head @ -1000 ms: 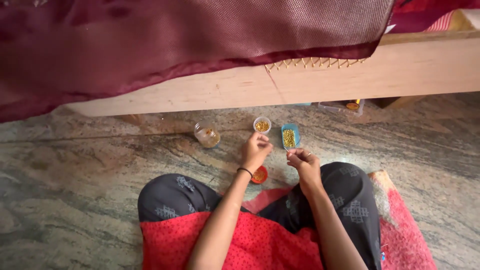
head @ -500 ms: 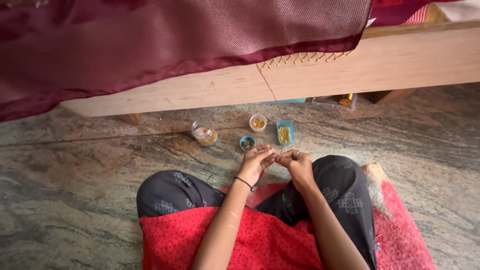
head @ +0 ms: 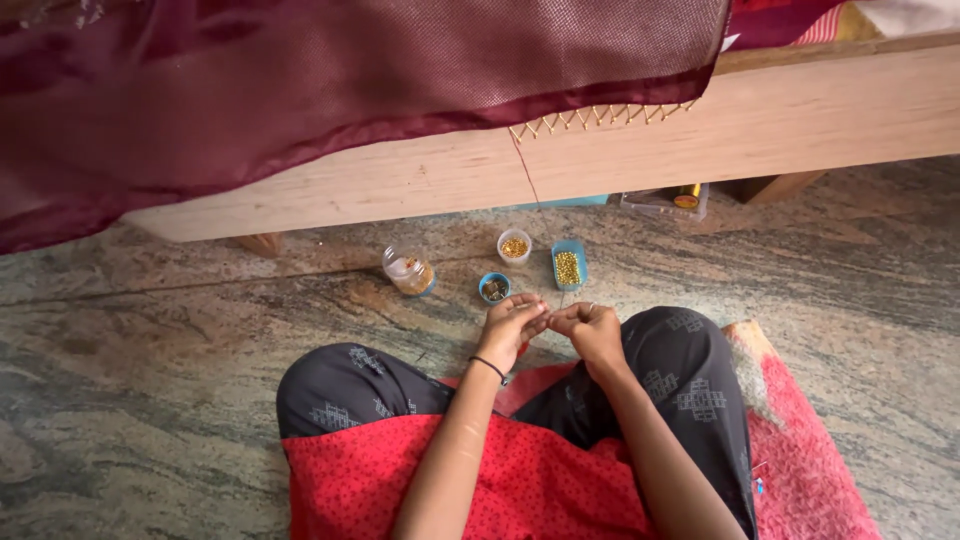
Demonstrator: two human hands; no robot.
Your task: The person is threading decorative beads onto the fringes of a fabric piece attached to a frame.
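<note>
From the head view, going left to right, I log the following:

1. A maroon cloth (head: 300,90) hangs over a wooden frame (head: 600,165); a row of gold beads edges its hem near the middle.
2. On the stone floor (head: 150,330), a clear jar (head: 408,270) lies tilted, well apart from the hands.
3. A small blue cup (head: 494,288) with dark contents stands just beyond the left hand (head: 512,328).
4. A white cup (head: 514,246) of gold beads stands behind it, near the frame.
5. A blue tray (head: 568,266) of gold beads lies just beside the white cup, beyond the right hand (head: 590,330).
6. The left hand and the right hand meet fingertip to fingertip above the lap, fingers curled in a pinch. I cannot tell what they pinch; it is too small to resolve.
7. A clear box (head: 665,202) sits under the frame, farther right
</note>
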